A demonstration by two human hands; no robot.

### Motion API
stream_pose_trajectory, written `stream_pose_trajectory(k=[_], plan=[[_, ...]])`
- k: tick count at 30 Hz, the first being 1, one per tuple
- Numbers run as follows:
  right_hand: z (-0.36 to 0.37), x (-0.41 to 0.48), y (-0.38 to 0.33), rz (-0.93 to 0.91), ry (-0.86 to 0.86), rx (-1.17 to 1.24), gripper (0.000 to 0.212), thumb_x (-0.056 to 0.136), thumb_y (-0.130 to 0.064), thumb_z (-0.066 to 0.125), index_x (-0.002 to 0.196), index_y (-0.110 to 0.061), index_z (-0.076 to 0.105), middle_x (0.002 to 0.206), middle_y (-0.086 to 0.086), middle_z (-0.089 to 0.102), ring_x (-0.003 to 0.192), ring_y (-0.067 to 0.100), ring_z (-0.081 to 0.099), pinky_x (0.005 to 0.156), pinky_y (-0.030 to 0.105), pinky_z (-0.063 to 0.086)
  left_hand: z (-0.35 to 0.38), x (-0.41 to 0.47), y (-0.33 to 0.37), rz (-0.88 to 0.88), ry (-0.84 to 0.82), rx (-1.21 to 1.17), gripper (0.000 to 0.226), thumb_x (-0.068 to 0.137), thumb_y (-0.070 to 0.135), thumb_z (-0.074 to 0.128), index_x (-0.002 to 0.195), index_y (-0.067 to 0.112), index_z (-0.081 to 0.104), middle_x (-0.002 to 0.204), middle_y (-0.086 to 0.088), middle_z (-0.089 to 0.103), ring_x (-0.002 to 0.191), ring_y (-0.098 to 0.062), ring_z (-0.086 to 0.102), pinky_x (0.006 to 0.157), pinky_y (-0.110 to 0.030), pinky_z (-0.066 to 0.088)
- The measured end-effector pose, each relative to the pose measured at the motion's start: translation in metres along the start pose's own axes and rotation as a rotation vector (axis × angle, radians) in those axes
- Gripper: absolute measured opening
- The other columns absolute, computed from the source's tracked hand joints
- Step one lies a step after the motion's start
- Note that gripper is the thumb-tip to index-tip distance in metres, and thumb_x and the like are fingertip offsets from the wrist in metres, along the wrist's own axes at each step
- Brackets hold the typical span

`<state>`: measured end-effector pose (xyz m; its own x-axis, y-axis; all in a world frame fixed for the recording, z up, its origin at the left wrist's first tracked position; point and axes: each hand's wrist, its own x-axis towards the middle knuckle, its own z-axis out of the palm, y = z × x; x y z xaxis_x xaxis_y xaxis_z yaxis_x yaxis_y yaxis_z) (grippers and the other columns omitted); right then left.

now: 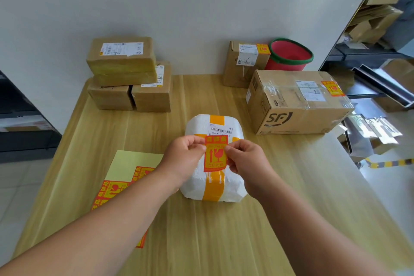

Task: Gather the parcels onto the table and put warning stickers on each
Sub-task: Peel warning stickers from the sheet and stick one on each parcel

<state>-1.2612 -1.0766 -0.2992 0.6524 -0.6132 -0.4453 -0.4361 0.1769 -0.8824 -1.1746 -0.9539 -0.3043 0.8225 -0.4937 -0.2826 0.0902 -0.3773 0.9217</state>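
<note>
A white foam parcel bound with orange tape lies in the middle of the wooden table. Above it I hold an orange and yellow warning sticker. My left hand pinches its left edge and my right hand pinches its right edge. The sticker sheet lies at the left under my left forearm. Three brown parcels are stacked at the back left. A large SF carton and a smaller carton at the back right each carry a sticker.
A red bucket with a green rim stands behind the cartons by the wall. Shelving with flattened cardboard fills the right side. A dark shelf stands at the left. The near part of the table holds only my forearms.
</note>
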Motion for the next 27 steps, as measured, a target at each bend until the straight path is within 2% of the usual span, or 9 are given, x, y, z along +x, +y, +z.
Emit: stream_pose_trajectory(k=[1, 3, 8, 11, 20, 27], plan=[[-0.005, 0.003, 0.0, 0.01, 0.014, 0.01, 0.02, 0.094, -0.011, 0.057, 0.075, -0.01, 0.057, 0.065, 0.005, 0.057, 0.056, 0.013, 0.048, 0.055, 0.023, 0.044, 0.003, 0.002, -0.002, 0.022, 0.004, 0.058, 0.02, 0.092, 0.014, 0.059, 0.112, 0.015, 0.063, 0.102, -0.001, 0.064, 0.097, -0.014, 0.06, 0.089, -0.03, 0.049], [-0.015, 0.008, 0.002, 0.036, 0.033, 0.023, 0.018, 0.095, -0.011, 0.055, 0.078, -0.009, 0.057, 0.065, 0.004, 0.058, 0.057, 0.013, 0.048, 0.056, 0.023, 0.044, 0.006, 0.006, -0.008, 0.05, 0.008, 0.186, 0.029, 0.09, 0.016, 0.061, 0.119, 0.018, 0.059, 0.112, 0.0, 0.061, 0.104, -0.015, 0.058, 0.096, -0.035, 0.047], [-0.022, 0.017, 0.011, 0.107, 0.005, -0.031, 0.012, 0.095, -0.013, 0.056, 0.083, -0.01, 0.057, 0.072, 0.003, 0.059, 0.059, 0.012, 0.048, 0.053, 0.023, 0.041, 0.008, 0.014, -0.022, 0.132, -0.053, 0.563, 0.038, 0.088, 0.018, 0.062, 0.126, 0.019, 0.057, 0.129, 0.0, 0.054, 0.12, -0.018, 0.05, 0.1, -0.034, 0.042], [-0.019, 0.02, 0.016, 0.128, -0.005, -0.085, 0.014, 0.094, -0.013, 0.056, 0.081, -0.01, 0.059, 0.074, 0.002, 0.06, 0.061, 0.012, 0.049, 0.052, 0.023, 0.04, 0.009, 0.016, -0.027, 0.128, -0.099, 0.703, 0.042, 0.089, 0.02, 0.06, 0.13, 0.023, 0.054, 0.133, 0.002, 0.049, 0.123, -0.02, 0.045, 0.099, -0.036, 0.042], [-0.006, 0.034, 0.021, 0.126, 0.001, -0.217, 0.013, 0.093, -0.014, 0.059, 0.092, -0.004, 0.066, 0.077, 0.004, 0.063, 0.064, 0.012, 0.052, 0.057, 0.026, 0.042, 0.009, 0.018, -0.042, 0.071, -0.138, 0.742, 0.047, 0.089, 0.02, 0.063, 0.134, 0.018, 0.05, 0.13, 0.0, 0.047, 0.115, -0.021, 0.05, 0.095, -0.036, 0.046], [0.0, 0.042, 0.031, 0.13, 0.014, -0.268, 0.01, 0.091, -0.014, 0.061, 0.085, -0.008, 0.065, 0.072, 0.002, 0.062, 0.06, 0.012, 0.05, 0.06, 0.029, 0.044, 0.009, 0.02, -0.045, 0.088, -0.151, 0.769, 0.048, 0.088, 0.022, 0.063, 0.134, 0.017, 0.05, 0.128, 0.002, 0.045, 0.116, -0.019, 0.049, 0.097, -0.036, 0.044]])
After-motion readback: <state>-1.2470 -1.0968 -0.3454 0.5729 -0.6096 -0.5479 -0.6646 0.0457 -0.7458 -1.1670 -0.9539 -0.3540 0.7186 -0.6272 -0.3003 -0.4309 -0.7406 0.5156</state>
